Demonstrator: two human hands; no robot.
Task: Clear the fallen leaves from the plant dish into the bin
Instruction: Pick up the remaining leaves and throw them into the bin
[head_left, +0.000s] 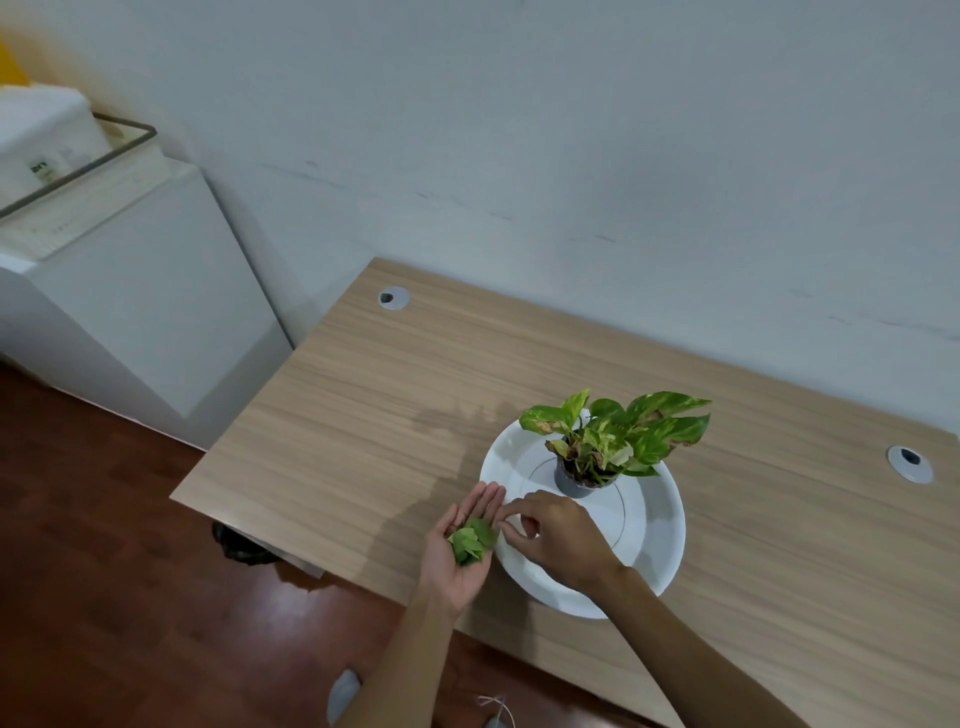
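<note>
A white round dish (657, 525) sits on the wooden desk, with a small potted plant (602, 441) standing in its middle. My left hand (460, 551) is held palm up at the dish's left rim, and a small pile of green leaves (471, 540) lies in the palm. My right hand (558, 535) hovers over the left part of the dish next to the left palm, its fingers curled and pinched together; whether a leaf sits between the fingertips cannot be seen. No loose leaves show on the bare parts of the dish.
The wooden desk (363, 415) stands against a white wall and has two cable grommets (393, 298). A dark round object (244, 545) sits on the floor under the desk's left corner. A white cabinet (140, 312) stands at the left.
</note>
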